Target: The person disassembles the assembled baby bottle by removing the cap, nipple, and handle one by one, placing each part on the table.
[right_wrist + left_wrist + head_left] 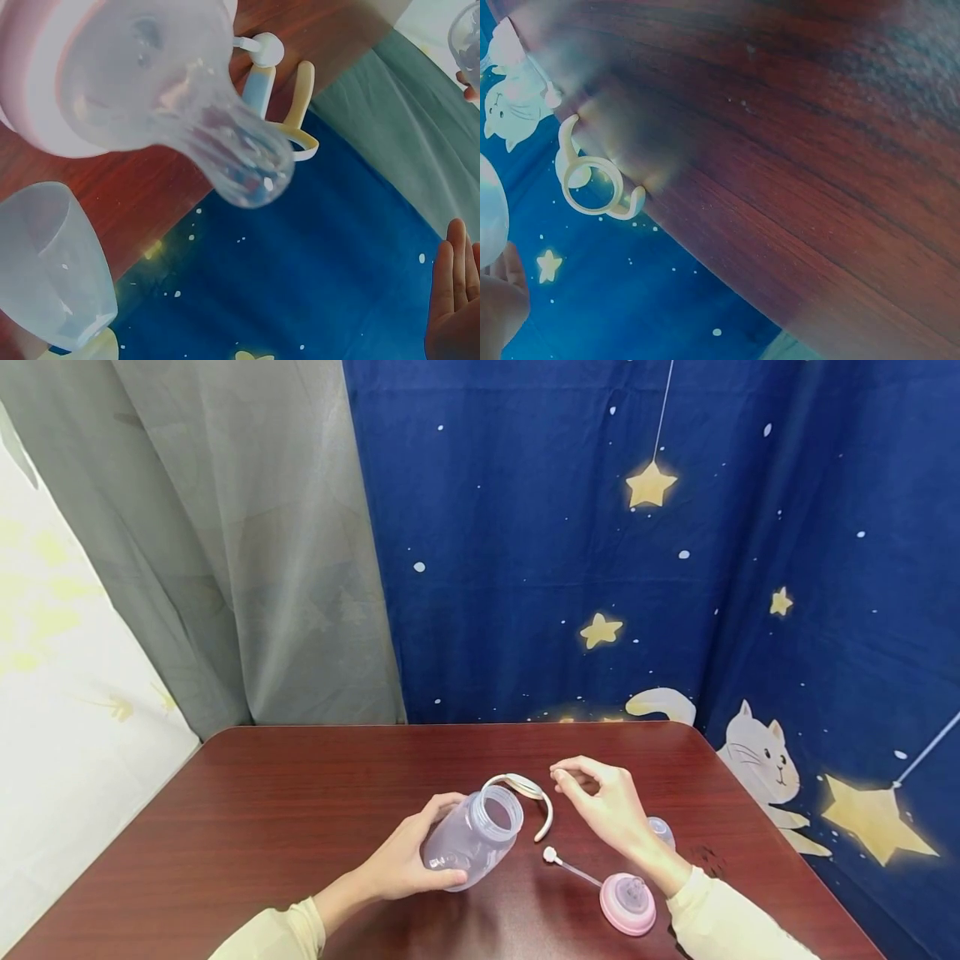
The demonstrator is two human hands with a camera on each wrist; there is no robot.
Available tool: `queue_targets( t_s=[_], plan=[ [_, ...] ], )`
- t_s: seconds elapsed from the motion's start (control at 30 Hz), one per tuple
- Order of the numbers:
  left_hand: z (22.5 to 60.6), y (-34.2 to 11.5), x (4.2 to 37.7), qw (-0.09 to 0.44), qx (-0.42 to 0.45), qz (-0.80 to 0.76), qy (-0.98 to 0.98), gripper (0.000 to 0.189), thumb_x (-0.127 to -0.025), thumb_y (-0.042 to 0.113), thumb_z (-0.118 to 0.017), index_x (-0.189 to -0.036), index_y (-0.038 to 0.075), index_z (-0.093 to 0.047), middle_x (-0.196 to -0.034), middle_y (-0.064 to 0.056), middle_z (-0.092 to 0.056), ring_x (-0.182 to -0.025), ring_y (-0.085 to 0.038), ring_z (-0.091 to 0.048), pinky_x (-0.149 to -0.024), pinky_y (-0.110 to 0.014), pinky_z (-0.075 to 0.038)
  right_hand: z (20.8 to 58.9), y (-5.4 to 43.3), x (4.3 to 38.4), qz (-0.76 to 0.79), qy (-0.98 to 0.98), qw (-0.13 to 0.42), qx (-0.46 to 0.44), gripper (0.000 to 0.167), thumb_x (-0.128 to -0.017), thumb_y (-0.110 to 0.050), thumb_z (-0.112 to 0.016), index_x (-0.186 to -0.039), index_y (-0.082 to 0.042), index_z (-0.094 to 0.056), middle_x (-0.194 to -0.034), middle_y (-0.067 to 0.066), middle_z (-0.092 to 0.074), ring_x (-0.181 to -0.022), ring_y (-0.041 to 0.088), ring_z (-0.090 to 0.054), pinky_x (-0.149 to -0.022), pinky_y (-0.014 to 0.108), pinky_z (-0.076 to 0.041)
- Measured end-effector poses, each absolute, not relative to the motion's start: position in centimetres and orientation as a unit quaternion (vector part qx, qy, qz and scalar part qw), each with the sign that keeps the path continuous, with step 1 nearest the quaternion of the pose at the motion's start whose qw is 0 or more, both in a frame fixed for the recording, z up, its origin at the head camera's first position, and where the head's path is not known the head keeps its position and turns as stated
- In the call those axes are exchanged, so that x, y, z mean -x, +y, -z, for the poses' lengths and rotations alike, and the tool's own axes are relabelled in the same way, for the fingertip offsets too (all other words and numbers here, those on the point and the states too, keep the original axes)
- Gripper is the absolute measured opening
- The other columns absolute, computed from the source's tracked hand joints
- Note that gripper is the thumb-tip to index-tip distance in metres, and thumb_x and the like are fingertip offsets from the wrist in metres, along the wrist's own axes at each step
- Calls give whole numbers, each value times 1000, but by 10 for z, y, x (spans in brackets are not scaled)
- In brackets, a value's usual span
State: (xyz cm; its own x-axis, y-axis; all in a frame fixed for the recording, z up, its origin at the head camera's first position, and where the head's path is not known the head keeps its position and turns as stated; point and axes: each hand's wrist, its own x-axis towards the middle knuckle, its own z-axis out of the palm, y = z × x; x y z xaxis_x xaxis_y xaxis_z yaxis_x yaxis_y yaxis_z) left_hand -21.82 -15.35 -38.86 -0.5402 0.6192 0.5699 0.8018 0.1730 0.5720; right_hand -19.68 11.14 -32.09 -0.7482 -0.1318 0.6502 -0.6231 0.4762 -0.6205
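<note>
In the head view my left hand (401, 860) grips a clear baby bottle (461, 847) round its body, tilted with its uncapped mouth toward the right. My right hand (609, 802) is raised over the table, its fingers loosely bent and nothing visible in them. Between the hands, behind the bottle, lies a cream two-armed handle ring (527, 787), partly hidden by the bottle. Nearer me rests a teat with a pink collar (628, 903), its thin straw ending in a white weight (551, 855). A clear cap (662, 832) is partly hidden behind my right wrist.
The brown wooden table (315, 793) has a far edge along a blue star-patterned curtain (525, 568) and a grey curtain (300, 568). A dark smudge (707, 860) marks the table at the right.
</note>
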Motion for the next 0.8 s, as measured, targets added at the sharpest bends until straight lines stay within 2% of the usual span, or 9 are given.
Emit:
queue_targets(
  t_s=[0.33, 0.53, 0.73, 0.8],
  plan=[
    [392, -150, 217, 94, 476, 427, -763, 80, -64, 19, -78, -127, 8, -30, -110, -7, -55, -97, -15, -53, -80, -31, -42, 325, 112, 197, -459, -816, 263, -231, 12, -78, 1, -63, -85, -7, -65, -72, -1, -64, -62, 10, -60, -54, 26, -48],
    [394, -149, 217, 98, 465, 411, -778, 76, -67, 30, -76, -128, 12, -34, -111, 2, -54, -97, -11, -52, -80, -30, -42, 327, 114, 196, -457, -822, 255, -225, 9, -79, -1, -62, -86, -7, -65, -72, 0, -64, -63, 10, -61, -55, 25, -48],
    [399, -148, 220, 80, 457, 423, -778, 73, -69, 32, -74, -124, 6, -35, -110, 4, -54, -96, -11, -54, -80, -30, -43, 330, 114, 196, -457, -824, 254, -220, 12, -78, 0, -63, -86, -8, -65, -71, -2, -64, -62, 9, -60, -54, 25, -47],
    [400, -147, 220, 81, 450, 419, -784, 72, -69, 33, -74, -124, 7, -35, -109, 5, -54, -97, -11, -53, -80, -30, -42, 331, 114, 196, -457, -824, 252, -218, 12, -77, 1, -63, -85, -8, -65, -71, -2, -64, -61, 9, -60, -53, 25, -47]
  ],
)
